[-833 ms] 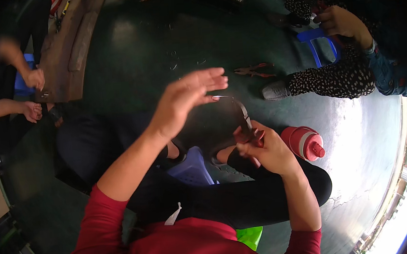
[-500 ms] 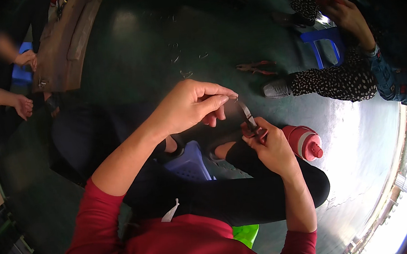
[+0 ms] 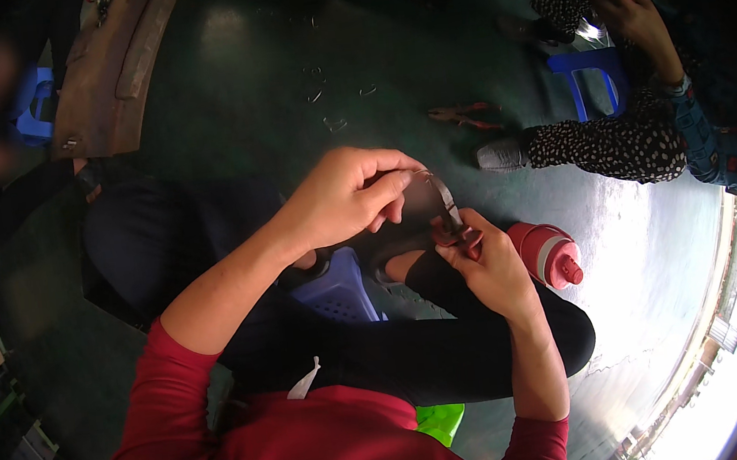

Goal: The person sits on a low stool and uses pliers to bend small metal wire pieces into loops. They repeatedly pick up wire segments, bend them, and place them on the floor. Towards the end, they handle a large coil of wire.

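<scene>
Our left hand [image 3: 346,198] pinched thin wire [image 3: 421,172]; our right hand [image 3: 496,264] gripped a red-handled tool [image 3: 451,218]. Earlier, our left hand spread wider.

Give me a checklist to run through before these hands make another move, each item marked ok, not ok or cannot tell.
1. Right hand has a grip on the red-handled pliers: ok.
2. Left hand pinches the thin wire between thumb and finger: ok.
3. Wire is seated in the pliers' tip: cannot tell, too small to make out.
4. Left fingertips are well away from the pliers' tip: not ok, they are right beside it.
5. Red jug is out from between the hands: ok, it stands right of the right hand.
6. Floor ahead is free of scraps: not ok, curved bits lie there.
</scene>
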`<control>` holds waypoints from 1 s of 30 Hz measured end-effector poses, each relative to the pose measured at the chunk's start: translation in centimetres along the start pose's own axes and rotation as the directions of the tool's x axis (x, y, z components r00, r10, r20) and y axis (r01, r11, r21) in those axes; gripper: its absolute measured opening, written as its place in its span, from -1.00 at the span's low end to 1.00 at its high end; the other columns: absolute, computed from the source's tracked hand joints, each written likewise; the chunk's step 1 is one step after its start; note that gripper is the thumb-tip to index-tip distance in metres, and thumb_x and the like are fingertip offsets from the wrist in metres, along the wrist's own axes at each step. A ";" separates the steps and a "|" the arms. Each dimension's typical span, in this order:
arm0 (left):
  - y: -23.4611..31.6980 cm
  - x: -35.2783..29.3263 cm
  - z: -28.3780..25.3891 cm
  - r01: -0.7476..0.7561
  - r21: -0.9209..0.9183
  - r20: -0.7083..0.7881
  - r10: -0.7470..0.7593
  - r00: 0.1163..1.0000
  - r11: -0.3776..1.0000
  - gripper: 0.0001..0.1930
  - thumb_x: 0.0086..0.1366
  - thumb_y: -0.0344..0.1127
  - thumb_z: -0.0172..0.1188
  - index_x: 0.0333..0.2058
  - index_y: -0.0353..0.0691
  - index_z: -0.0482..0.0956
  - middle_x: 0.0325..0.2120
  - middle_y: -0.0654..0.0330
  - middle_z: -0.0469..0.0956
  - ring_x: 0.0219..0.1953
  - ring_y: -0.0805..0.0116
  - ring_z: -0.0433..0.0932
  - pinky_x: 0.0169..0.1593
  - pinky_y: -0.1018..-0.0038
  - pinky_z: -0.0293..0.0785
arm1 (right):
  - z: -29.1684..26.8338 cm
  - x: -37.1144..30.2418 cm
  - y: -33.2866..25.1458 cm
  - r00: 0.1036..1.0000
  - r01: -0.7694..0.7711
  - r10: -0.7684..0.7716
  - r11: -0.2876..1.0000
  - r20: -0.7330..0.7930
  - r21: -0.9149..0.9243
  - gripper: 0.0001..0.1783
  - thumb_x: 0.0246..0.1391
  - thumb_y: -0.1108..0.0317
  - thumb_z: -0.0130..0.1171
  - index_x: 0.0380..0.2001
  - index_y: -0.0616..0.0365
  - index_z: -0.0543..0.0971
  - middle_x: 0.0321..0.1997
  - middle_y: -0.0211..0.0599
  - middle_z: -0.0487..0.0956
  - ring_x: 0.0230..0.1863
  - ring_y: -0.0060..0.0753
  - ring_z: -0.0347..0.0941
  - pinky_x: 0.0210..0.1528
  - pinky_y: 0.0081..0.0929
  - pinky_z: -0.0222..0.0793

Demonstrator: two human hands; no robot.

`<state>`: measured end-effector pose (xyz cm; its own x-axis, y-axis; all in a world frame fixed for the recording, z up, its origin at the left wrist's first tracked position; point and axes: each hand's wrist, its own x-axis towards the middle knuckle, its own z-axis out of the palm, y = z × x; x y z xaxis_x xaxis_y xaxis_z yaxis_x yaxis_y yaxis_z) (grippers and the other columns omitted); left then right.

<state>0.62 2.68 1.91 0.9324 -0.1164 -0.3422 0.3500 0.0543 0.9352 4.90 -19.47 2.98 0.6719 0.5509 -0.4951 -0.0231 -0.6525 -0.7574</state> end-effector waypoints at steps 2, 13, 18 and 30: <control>0.0 -0.1 0.0 0.036 0.010 0.027 -0.037 0.999 0.999 -0.73 0.40 -0.38 -0.05 -0.05 -0.30 0.56 -0.66 0.31 0.46 -0.66 0.66 0.31 -0.56 0.67 0.25 | 0.0 0.1 -0.1 1.000 0.012 -0.012 1.000 -0.016 -0.029 -0.72 0.03 0.48 0.24 -0.15 0.28 0.53 -0.36 -0.30 0.61 -0.33 -0.58 0.48 -0.18 -0.57 0.38; -1.5 -0.3 1.3 -0.083 0.172 -0.032 0.090 0.995 0.982 -0.70 0.39 -0.41 -0.13 -0.03 -0.28 0.54 -0.69 0.30 0.39 -0.60 0.61 0.35 -0.47 0.58 0.32 | 1.6 0.9 1.1 0.994 0.015 -0.026 0.995 -0.108 -0.098 -0.86 0.02 0.44 0.23 -0.35 0.22 0.51 -0.50 -0.16 0.58 -0.44 -0.28 0.53 -0.33 -0.45 0.39; -1.6 -0.6 1.9 -0.130 0.140 -0.085 0.142 0.986 0.982 -0.69 0.37 -0.41 -0.15 -0.05 -0.28 0.55 -0.71 0.28 0.38 -0.63 0.60 0.34 -0.50 0.56 0.31 | 2.3 1.3 1.9 0.990 0.046 -0.054 0.997 -0.132 -0.061 -0.86 0.03 0.41 0.22 -0.38 0.20 0.47 -0.53 -0.07 0.57 -0.44 -0.11 0.58 -0.35 -0.38 0.40; -2.4 -0.7 3.2 -0.170 0.134 -0.186 0.193 0.963 0.976 -0.69 0.35 -0.43 -0.17 -0.08 -0.30 0.54 -0.74 0.31 0.35 -0.68 0.63 0.29 -0.56 0.56 0.24 | 3.5 1.7 2.5 0.974 0.088 -0.094 0.995 -0.204 -0.041 -0.87 0.00 0.51 0.19 -0.36 0.18 0.46 -0.47 -0.08 0.58 -0.37 -0.06 0.59 -0.30 -0.38 0.43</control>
<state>-1.17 -0.53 0.16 0.9826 0.0832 -0.1658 0.1711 -0.0600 0.9834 3.40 -18.33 -1.30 0.8078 0.4923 -0.3241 0.0661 -0.6222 -0.7801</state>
